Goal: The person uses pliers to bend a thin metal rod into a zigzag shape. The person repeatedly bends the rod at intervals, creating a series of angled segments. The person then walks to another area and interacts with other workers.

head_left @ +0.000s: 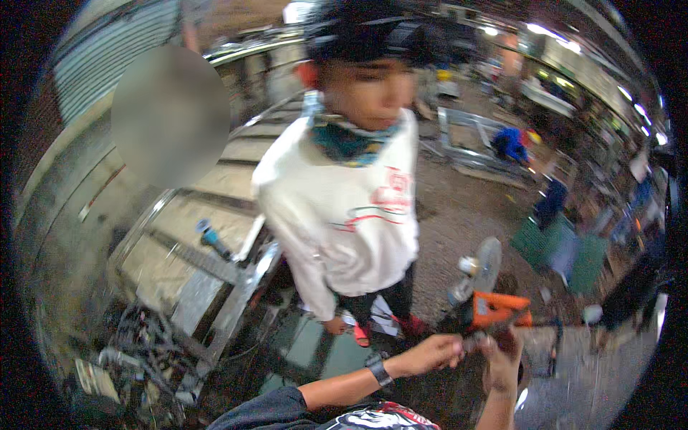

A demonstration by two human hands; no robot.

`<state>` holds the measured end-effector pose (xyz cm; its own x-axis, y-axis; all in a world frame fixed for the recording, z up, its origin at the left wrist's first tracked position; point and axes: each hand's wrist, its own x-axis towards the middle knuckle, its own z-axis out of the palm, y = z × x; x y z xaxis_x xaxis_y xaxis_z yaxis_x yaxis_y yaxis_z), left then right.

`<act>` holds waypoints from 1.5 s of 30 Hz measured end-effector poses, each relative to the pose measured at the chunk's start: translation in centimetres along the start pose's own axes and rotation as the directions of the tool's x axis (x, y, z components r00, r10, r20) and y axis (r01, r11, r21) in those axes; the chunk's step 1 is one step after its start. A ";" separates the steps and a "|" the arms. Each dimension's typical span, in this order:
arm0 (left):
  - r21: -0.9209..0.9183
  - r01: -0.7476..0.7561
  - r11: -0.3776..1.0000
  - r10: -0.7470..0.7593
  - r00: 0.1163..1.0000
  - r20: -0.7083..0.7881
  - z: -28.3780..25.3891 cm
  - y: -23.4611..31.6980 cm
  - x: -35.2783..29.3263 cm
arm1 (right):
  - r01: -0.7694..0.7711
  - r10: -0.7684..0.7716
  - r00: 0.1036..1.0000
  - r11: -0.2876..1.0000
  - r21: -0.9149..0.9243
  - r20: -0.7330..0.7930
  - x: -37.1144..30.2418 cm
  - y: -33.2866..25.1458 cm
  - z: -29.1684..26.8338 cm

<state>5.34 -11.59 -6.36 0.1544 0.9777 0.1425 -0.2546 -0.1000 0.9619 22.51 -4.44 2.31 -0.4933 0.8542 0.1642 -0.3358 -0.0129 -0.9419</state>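
My left hand [435,354] reaches in from below, a dark watch on its wrist, its fingers pinched together. Close beside it is my right hand [504,356], with its fingers curled and its thumb toward the left one. Between them runs a narrow greyish-brown piece [476,340], blurred, its kind unclear; both hands close on it. Just beyond my fingers is an orange and black power tool [494,309]. A round, pale disc [489,264] stands up behind the tool; whether the two are joined is hard to tell.
A person in a white long-sleeved shirt [351,215] stands right in front of me. To the left is a metal frame [240,301] with a blue-ended tool [211,236] on it. Tangled metal scraps [143,351] lie lower left. Green panels [552,244] are at right.
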 end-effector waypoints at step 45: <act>0.272 -0.556 0.785 0.425 0.165 -0.890 -37.1 19.4 -33.4 | 0.219 0.190 0.536 0.910 -0.353 0.823 21.4 26.2 48.2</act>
<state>-40.16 -39.30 -1.08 -0.9325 0.2829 0.2247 -0.0259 -0.6726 0.7395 -35.55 -11.59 -4.75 -0.9883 0.0275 0.1503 -0.1306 0.3587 -0.9243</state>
